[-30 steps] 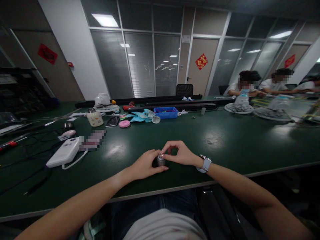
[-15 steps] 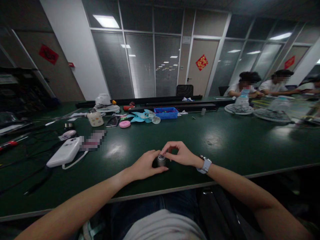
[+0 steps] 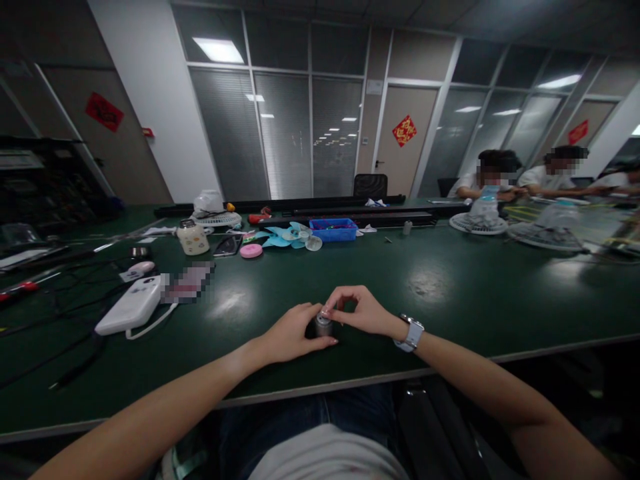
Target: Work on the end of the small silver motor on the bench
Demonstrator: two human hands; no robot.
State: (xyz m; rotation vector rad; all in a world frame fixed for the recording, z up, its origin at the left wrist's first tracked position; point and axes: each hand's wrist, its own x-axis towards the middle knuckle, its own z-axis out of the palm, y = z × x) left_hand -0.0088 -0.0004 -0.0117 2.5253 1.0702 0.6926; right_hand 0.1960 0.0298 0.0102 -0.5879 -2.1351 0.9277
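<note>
A small grey metal cylinder (image 3: 324,327), with dark openings in its top face, stands upright on the green table in front of me. My left hand (image 3: 295,333) curves around it, fingers behind and thumb along the near side. Over its top, my right hand (image 3: 357,309) has thumb and index finger pinched together, the tips touching the upper rim. Whether a tiny part sits between those fingertips is too small to make out. A watch with a pale strap (image 3: 413,333) is on my right wrist.
Left of me lie a white power bank (image 3: 131,307), a phone (image 3: 191,283) and dark cables. Farther back are a cream bottle (image 3: 193,239), blue fan blades (image 3: 285,235), a pink disc (image 3: 251,251), a blue bin (image 3: 334,236) and another metal cylinder (image 3: 407,229). Several people sit far right.
The camera view has tilted up slightly. My left hand keeps its place around the cylinder, and the right fingertips have shifted only a little on its top.
</note>
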